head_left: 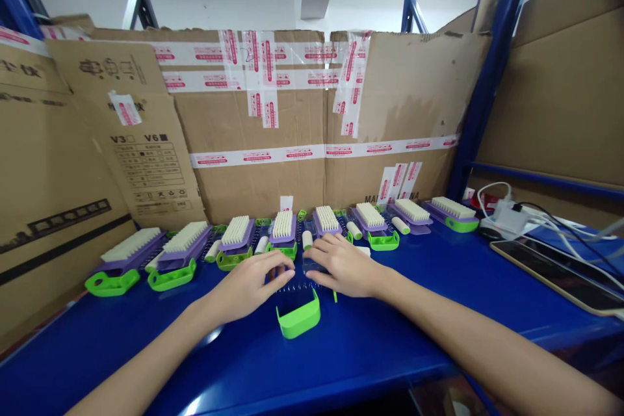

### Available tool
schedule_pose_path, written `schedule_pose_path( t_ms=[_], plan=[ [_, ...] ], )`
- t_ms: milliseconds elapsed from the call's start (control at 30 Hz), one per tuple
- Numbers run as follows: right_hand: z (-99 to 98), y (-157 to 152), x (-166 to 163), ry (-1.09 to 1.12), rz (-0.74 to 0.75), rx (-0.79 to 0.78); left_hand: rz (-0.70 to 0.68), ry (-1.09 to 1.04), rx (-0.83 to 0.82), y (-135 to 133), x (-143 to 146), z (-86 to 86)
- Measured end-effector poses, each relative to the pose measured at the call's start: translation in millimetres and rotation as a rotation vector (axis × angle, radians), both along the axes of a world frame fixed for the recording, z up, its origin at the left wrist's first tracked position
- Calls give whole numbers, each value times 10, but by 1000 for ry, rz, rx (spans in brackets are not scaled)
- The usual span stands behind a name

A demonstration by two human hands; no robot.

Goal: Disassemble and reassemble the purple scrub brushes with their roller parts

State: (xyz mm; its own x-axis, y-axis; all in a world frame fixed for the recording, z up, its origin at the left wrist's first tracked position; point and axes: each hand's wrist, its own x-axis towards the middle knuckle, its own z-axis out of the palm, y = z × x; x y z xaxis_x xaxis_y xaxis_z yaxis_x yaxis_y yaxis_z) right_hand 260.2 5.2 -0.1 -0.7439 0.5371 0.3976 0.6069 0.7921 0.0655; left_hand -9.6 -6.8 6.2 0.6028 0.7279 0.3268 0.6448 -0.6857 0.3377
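Near the middle of the blue table, my left hand (253,283) hovers with curved fingers and the thumb a little apart. Nothing shows between them. My right hand (344,265) has its thumb and fingers around a clear plastic piece (314,266), mostly hidden by the hand. Small metal springs (297,286) lie in a row between and below the hands. Closer to me is a bright green curved plastic piece (299,320), like a handle or cover. A thin green strip (335,296) pokes out under my right hand.
Several purple brushes with cream bristles (325,219) line the back, with green end pieces (383,242) and white rollers (353,230) among them. Cardboard walls (263,182) stand behind and left. At right are a phone (560,273), a white charger (509,216) and cables.
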Motion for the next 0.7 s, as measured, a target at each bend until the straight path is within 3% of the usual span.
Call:
schedule_pose_path(
  t_ms=[333,700],
  plan=[
    [-1,1,0,59,39,-68,-1,79,-204,35,-5,-20],
    [-57,97,35,126,94,-187,-31,97,-215,81,-27,-51]
  ],
)
